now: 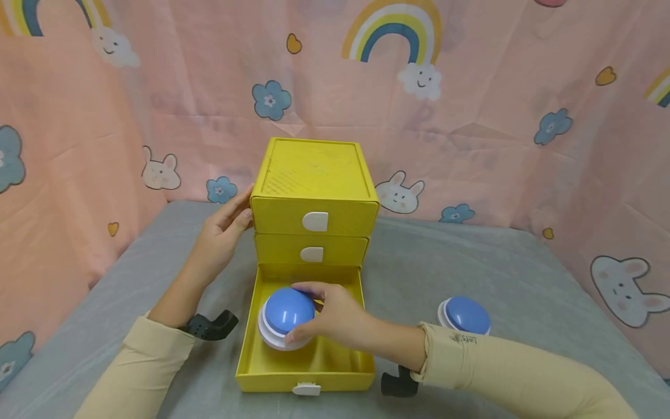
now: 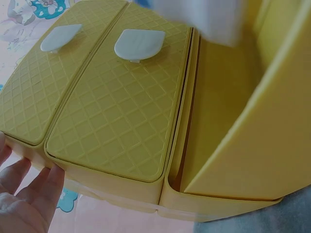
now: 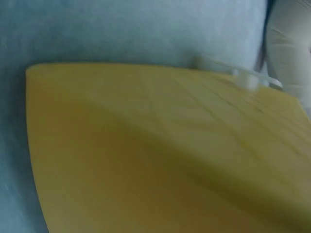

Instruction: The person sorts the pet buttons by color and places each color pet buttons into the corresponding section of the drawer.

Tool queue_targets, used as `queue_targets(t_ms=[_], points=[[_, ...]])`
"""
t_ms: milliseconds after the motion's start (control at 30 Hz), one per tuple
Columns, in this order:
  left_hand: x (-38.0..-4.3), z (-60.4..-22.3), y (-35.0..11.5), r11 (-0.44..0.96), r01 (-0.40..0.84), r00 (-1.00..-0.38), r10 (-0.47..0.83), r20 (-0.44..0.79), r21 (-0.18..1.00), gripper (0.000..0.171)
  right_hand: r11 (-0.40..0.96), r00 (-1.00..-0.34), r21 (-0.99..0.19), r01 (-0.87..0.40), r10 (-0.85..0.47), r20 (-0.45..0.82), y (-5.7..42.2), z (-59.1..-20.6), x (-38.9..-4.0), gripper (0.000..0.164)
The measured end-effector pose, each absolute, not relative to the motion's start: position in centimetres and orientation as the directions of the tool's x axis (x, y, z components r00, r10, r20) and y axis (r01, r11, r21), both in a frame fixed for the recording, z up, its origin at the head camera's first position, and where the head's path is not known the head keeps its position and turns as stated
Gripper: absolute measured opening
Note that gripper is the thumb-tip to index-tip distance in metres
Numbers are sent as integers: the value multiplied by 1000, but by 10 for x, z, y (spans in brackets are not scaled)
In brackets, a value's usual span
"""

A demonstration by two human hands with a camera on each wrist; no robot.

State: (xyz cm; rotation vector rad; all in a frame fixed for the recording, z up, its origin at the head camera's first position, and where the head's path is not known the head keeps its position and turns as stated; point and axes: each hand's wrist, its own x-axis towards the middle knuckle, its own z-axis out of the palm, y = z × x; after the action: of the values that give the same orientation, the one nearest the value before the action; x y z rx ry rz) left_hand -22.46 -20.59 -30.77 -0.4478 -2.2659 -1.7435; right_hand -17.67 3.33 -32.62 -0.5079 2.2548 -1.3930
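A yellow drawer cabinet (image 1: pixel 314 169) stands with its bottom drawer (image 1: pixel 335 381) pulled out and its two upper drawers closed. With thumb and fingers, my right hand (image 1: pixel 340 317) grips a blue dome push button light (image 1: pixel 289 311) with a white base, over the left part of that drawer. The button's white base (image 2: pixel 204 17) shows blurred at the top of the left wrist view. My left hand (image 1: pixel 217 241) rests its extended fingers against the cabinet's left side. In the right wrist view only the drawer (image 3: pixel 146 145) shows, blurred.
A second blue push button light (image 1: pixel 467 314) lies on the grey cloth (image 1: pixel 419 262) to the right, partly behind my right sleeve. White tabs (image 1: pixel 316 221) stick out from the drawer fronts. A pink patterned curtain (image 1: pixel 324 87) hangs behind and on both sides.
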Motion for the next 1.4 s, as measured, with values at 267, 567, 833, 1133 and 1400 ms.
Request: queue_targets(t_ms=[267,567,833,1133,1400], points=[[-223,-307,-207,260,376,-927,92,365,890,50,462,-840,-886,-39,-496,-222,24,-341,-172,77],[-224,-307,-206,260,378,-926,92,367,888,50,487,-841,-872,-50,-491,-226,19,-348,-170,79],[-224,-306,-206,265,381,-925,92,370,886,51,508,-840,-858,-74,-495,-221,15,-354,-170,81],[-225,-308,-207,252,387,-922,95,375,887,50,512,-833,-854,-91,-509,-216,15,-356,-169,82],[-225,-309,-207,241,395,-919,97,383,886,50,508,-832,-853,-119,-520,-194,15,-359,-167,82]])
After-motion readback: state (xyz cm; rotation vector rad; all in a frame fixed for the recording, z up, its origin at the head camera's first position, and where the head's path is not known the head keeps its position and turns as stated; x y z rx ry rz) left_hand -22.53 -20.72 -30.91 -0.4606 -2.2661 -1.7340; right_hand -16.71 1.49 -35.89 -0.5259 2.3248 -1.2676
